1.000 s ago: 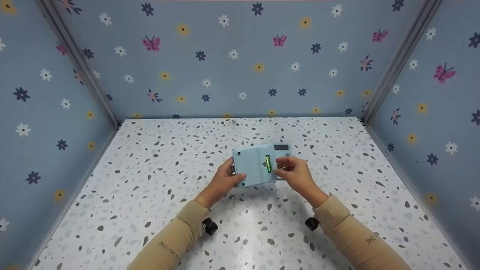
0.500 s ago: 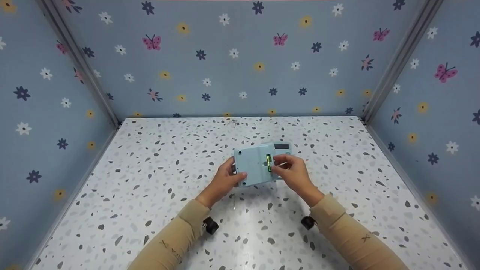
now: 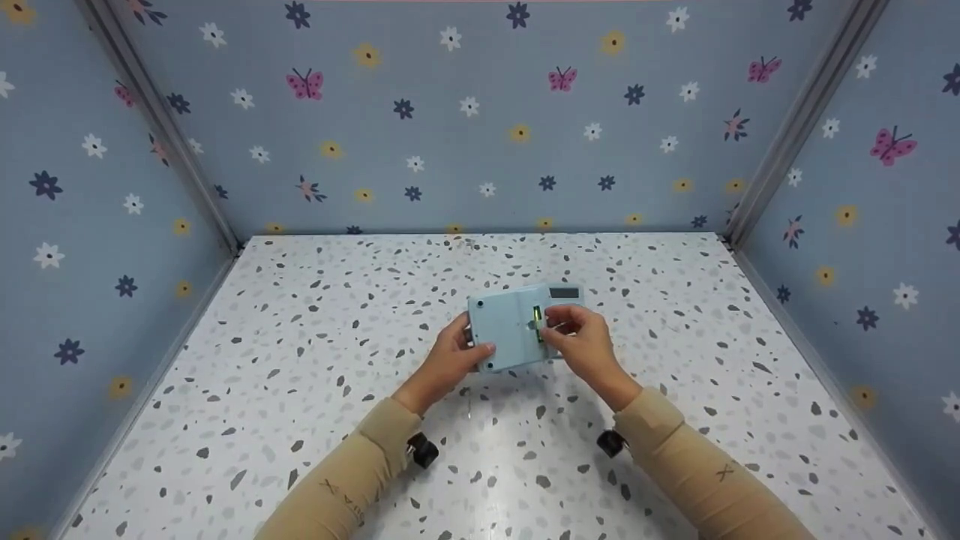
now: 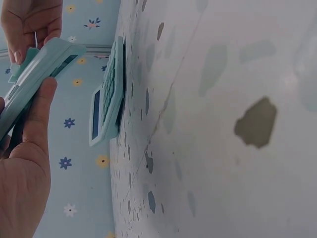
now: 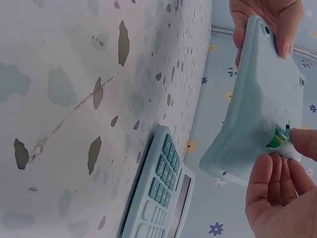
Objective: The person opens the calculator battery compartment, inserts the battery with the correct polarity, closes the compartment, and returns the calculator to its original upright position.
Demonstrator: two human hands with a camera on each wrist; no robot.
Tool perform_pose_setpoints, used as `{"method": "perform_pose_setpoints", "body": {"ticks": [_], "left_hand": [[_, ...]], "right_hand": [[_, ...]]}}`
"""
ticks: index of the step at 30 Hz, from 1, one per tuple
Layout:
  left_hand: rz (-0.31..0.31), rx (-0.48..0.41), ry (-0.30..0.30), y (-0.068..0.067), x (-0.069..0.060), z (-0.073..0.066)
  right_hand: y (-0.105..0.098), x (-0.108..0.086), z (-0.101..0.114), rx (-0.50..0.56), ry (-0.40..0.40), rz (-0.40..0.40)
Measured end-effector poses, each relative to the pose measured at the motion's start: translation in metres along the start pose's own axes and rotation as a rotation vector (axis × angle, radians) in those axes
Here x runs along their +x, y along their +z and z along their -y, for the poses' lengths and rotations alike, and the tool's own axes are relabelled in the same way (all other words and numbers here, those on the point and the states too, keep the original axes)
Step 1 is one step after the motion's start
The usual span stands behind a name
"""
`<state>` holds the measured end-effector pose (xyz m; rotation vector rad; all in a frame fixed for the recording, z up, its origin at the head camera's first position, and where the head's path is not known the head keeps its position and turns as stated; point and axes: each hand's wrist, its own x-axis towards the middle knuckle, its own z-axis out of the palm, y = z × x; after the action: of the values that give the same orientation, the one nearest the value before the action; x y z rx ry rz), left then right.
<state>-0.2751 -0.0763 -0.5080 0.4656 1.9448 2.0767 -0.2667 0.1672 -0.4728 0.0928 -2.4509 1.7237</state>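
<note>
A pale blue calculator [image 3: 502, 334] is held back side up above the table, its far end tipped over a second calculator [image 3: 564, 293]. My left hand [image 3: 448, 360] grips its left end, thumb on the back and fingers beneath. A green battery [image 3: 537, 313] sits in the open slot of the back. At that slot my right hand [image 3: 589, 346] pinches a small pale blue battery cover [image 4: 21, 68], which lies partly over the battery in the right wrist view. Fingers hide part of the cover.
The second calculator [image 5: 161, 191] lies keys up on the speckled white table [image 3: 315, 315], under the held one. Blue flowered panels [image 3: 480, 112] stand at the back and both sides.
My right hand has moved slightly left with the cover, from beside the slot to over part of the battery. My left hand and the calculator have hardly shifted.
</note>
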Motion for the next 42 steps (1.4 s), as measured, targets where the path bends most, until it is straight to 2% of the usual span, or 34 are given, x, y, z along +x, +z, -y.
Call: {"method": "perform_pose_setpoints", "body": {"ticks": [13,20,25,42], "left_hand": [[0.001,0.004,-0.01,0.0005,-0.0015,0.0004],[0.019,-0.004,0.023,0.0003,-0.0021,0.0029],[0.008,-0.01,0.016,-0.0006,-0.0022,0.0031],[0.019,0.023,0.02,-0.0022,-0.0027,0.0024]], "right_hand": [[0.0041,-0.0007,-0.0034,-0.008,-0.006,-0.011],[0.0072,-0.0009,-0.0062,0.013,-0.033,-0.028],[0.008,-0.0017,-0.0046,-0.007,-0.04,-0.029],[0.0041,0.0059,-0.0095,0.011,0.034,0.032]]}}
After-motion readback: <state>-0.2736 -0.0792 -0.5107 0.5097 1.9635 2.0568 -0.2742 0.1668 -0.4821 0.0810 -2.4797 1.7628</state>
